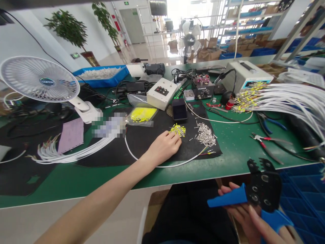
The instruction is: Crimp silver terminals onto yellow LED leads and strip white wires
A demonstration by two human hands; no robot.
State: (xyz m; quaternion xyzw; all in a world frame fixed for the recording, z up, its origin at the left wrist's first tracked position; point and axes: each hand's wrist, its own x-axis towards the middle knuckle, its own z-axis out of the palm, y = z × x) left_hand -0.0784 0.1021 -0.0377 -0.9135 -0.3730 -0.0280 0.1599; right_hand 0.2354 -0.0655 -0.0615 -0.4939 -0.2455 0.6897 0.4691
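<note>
Because the green table (233, 149) is laid out as a wiring station, the big things ring its edge and the small parts sit within reach in the middle: a white desk fan (40, 81) stands at the far left, a thick bundle of white cables (291, 100) with yellow-tipped ends fans in from the right, and a black mat (149, 142) covers the centre so that loose bits stay put and show up against it. On that mat lie a heap of bare metal terminals (205, 134) and, just beside it, a small pile of yellow sleeves (178, 129), bright, tiny and tube-like. The left hand (164, 146) rests on the mat with its fingers (175, 137) curled down and touching the yellow pile, pinched close; whether they have one sleeve I cannot tell. The right hand (250, 213), low over the lap, wraps a blue-handled crimping tool (262, 189), black head up, handles apart.
</note>
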